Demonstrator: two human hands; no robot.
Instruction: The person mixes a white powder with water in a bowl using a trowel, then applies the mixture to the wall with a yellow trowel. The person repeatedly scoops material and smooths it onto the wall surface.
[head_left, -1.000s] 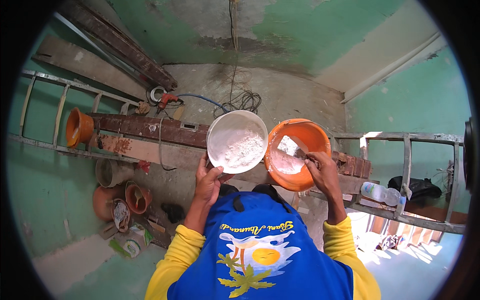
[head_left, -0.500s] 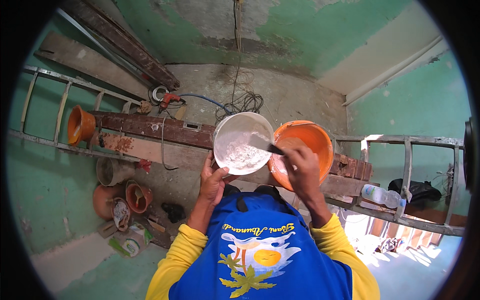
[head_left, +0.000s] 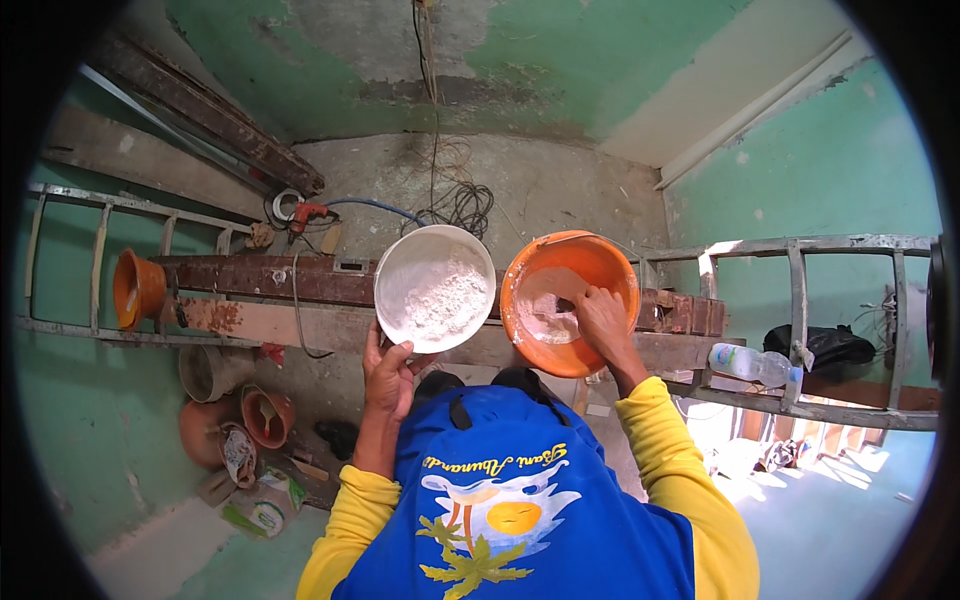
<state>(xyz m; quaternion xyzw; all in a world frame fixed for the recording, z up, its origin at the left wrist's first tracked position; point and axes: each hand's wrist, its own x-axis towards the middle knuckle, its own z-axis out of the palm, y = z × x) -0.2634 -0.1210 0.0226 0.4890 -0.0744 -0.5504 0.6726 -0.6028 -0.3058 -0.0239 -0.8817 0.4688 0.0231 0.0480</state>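
- The left hand [head_left: 388,375] is at the near left side of a white bucket [head_left: 397,275], clamped on it: the thumb lies at the near rim, and the fingers reach up along the outer wall, partly hidden beneath it.
- The left forearm comes up from the near side, its bare wrist bent little and pointing away from the body; the yellow left sleeve [head_left: 350,515] ends well below the wrist.
- The white bucket has its mouth turned up toward the head and holds loose whitish powder [head_left: 448,305], heaped toward its right and near side.
- The right hand [head_left: 604,325] reaches over the near right rim of an orange bucket [head_left: 622,268], back of the hand upward, knuckles bent and fingers pointing left and down into the mouth.
- The right fingers are drawn together around a dark tool [head_left: 566,306], of which only a small part shows; its far end is hidden.
- The right forearm slants in from the near right, the yellow right sleeve [head_left: 675,445] pushed back clear of the wrist.
- Inside the orange bucket, a pale pinkish material [head_left: 545,295] covers the bottom and smears the wall.
- The two buckets sit side by side in front of the body, white left and orange right, with hardly any gap between the rims.
- Behind them run a dark red-brown beam [head_left: 270,277] and, nearer, a paler board [head_left: 262,320]; whether either bucket rests on these I cannot tell.
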